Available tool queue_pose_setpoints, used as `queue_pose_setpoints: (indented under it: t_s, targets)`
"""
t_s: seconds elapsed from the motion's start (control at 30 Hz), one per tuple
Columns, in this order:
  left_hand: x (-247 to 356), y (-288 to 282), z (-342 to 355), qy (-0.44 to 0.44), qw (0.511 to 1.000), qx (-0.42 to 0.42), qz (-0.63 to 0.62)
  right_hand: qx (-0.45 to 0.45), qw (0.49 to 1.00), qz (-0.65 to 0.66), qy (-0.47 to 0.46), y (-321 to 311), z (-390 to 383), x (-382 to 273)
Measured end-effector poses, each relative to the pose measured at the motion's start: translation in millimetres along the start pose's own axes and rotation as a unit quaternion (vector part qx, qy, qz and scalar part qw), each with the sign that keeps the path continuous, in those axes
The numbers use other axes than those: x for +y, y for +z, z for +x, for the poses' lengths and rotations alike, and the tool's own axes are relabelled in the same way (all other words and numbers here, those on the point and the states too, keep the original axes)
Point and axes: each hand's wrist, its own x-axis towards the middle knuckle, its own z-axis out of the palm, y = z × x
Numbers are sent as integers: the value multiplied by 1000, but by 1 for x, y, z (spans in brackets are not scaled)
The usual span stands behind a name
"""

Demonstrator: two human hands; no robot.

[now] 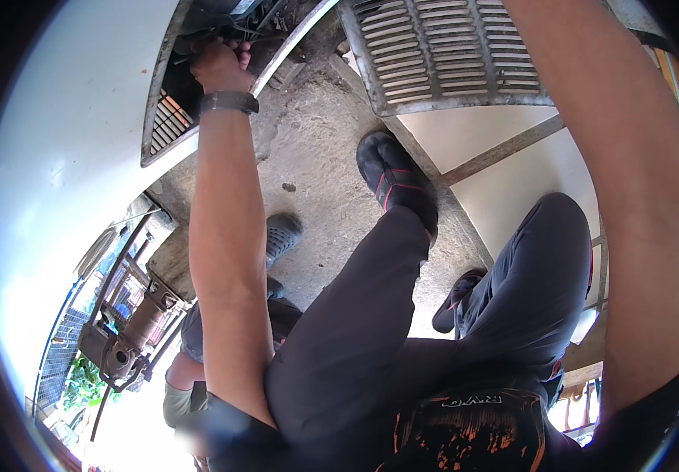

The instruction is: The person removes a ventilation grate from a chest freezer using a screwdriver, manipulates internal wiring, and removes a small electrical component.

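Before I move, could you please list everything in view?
Panel: one, white, left
Cables: several, grey, panel opening
Louvred grille: one, grey, top right
Floor: one, grey, centre
Tiles: several, cream, right
Machine: one, brown, lower left
Foliage: some, green, left
Co-worker: one, grey clog, lower left
Shoes: two, black, centre
Shirt: one, black, bottom
Trousers: pair, grey, bottom
Wristband: one, black, left wrist
Left hand: one, bare, panel opening
Forearms: two, bare, both sides

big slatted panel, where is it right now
In the head view, the slatted panel is at the top, right of centre, left of the person's right arm, with pale tiles below it and a black shoe near its lower left corner.
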Motion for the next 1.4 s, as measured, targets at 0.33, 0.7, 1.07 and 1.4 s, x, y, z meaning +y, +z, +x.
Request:
queue_pose_setpoints:
  t_s: [0.33, 0.7, 1.07, 1.4]
  targets:
    - [9, -2, -1, -56, 998, 13, 3, 14, 1000, 21, -16, 6, -7, 1]
    - [14, 3, -12, -67, 998, 12, -11, 29, 997, 30, 59, 2, -2, -2]
    - [10, -2, -12, -30, 999, -8, -27, 52, 997, 6, 63, 0, 4, 2]
    - [15, 3, -18, -46, 999, -7, 2, 40, 997, -17, 66, -3, 7, 4]
